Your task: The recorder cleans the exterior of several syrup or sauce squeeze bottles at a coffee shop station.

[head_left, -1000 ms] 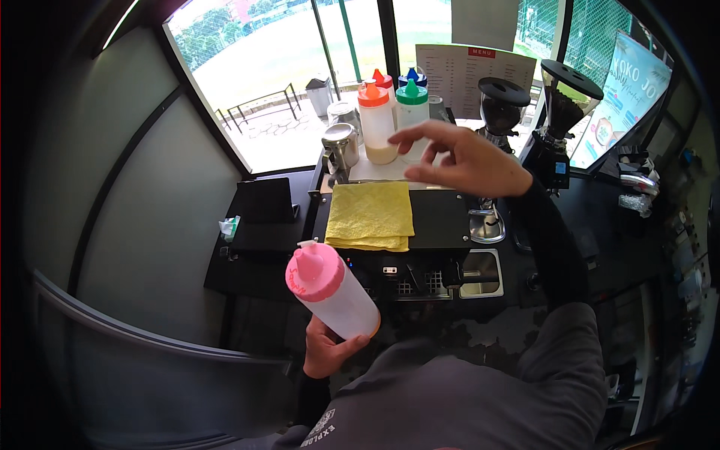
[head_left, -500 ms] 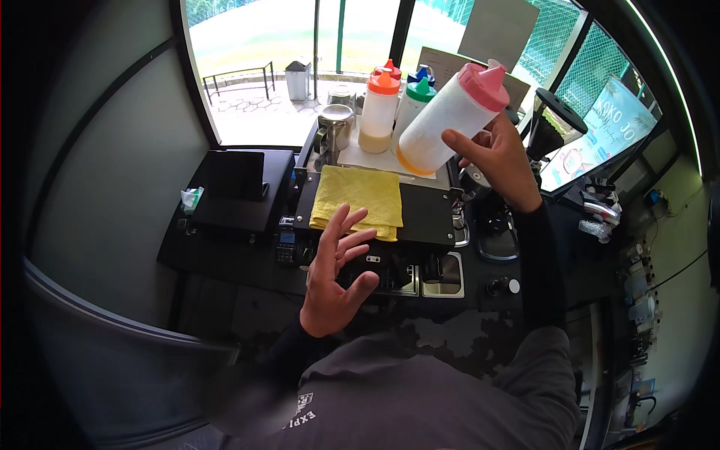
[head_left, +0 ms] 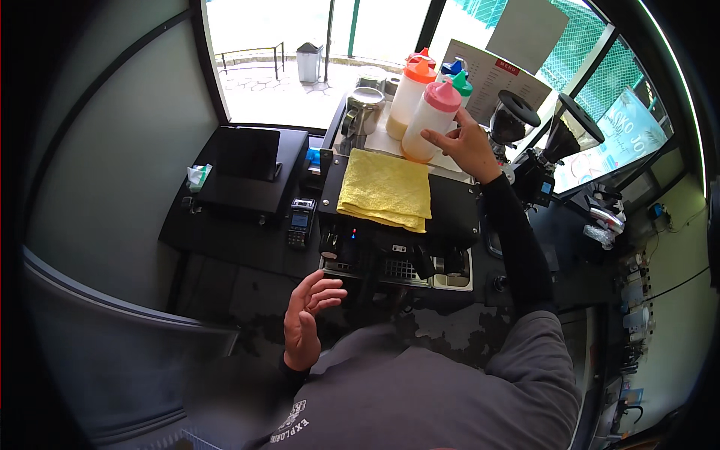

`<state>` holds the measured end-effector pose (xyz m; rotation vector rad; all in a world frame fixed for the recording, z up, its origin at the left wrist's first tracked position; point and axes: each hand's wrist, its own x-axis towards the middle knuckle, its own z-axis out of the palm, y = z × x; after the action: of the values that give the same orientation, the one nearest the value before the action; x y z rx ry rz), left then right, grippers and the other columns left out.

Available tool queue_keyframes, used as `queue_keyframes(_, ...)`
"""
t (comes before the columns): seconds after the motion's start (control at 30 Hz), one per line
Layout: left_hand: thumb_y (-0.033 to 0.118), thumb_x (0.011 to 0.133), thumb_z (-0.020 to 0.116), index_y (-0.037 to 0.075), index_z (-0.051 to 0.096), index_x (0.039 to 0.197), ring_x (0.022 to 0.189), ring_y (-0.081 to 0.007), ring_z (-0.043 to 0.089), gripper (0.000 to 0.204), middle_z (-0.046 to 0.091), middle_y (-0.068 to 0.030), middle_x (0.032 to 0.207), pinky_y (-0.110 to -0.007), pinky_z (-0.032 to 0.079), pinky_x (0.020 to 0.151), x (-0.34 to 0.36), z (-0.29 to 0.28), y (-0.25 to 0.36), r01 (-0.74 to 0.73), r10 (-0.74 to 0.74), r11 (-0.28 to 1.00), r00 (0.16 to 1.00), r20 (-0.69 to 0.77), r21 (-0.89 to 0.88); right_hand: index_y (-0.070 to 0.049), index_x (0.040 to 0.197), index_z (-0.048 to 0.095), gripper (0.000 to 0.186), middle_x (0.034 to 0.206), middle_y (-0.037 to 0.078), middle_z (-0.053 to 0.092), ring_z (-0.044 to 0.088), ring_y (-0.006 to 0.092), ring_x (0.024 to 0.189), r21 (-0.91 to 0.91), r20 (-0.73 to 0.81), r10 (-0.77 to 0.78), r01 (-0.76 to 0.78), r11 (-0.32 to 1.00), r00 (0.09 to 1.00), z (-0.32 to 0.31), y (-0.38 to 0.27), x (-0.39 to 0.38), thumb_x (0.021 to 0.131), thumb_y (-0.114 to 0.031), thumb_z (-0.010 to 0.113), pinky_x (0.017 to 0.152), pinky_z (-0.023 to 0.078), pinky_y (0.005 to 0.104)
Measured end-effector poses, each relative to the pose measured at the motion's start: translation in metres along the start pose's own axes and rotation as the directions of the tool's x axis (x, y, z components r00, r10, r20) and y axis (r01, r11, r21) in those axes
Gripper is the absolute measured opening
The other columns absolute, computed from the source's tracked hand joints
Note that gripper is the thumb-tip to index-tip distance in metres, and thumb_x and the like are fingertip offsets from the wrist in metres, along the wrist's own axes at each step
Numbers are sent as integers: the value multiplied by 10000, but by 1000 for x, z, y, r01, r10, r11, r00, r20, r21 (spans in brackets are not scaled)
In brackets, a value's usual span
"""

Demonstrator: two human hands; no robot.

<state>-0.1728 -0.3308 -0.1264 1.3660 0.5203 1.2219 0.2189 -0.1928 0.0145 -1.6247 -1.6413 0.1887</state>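
"What's shifted?"

"The pink-capped bottle [head_left: 430,124], tilted aloft before, is now nearly upright at upper centre, just beyond the yellow cloth [head_left: 385,189], clasped between thumb and fingers of the right hand [head_left: 470,151]."

"The left hand [head_left: 304,321]?"

"Lower, left of centre: empty, thumb apart from fingers, open room to its left."
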Motion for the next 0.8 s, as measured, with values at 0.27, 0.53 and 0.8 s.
queue_keyframes(0.27,700,1063,356,-70,445,1499,1192,-290,689,889,653,-233,1325,-389,546,1016,-1,-7,0,28,-28,999,1000,-4,21,29,1321,615,732,1118,127,759,735,130,760,101,-141,51,-37,994,989,-39,-14,-15,828,-441,882,631,580,267)
queue_keyframes(0.53,695,1065,356,-72,468,1483,1183,-287,690,881,660,-225,1313,-391,547,1013,13,-10,-2,18,-19,1000,998,52,26,14,1348,577,703,1110,133,730,697,107,745,159,-262,243,-207,965,934,-78,9,-37,843,-364,885,571,527,232)
queue_keyframes(0.8,612,1078,454,-75,512,1445,1144,-272,710,781,695,-208,1265,-381,554,991,46,-22,10,-105,97,992,989,110,71,6,1362,574,634,1133,130,729,691,93,824,271,-250,188,-117,955,950,-68,-2,-44,884,-300,857,654,516,221)
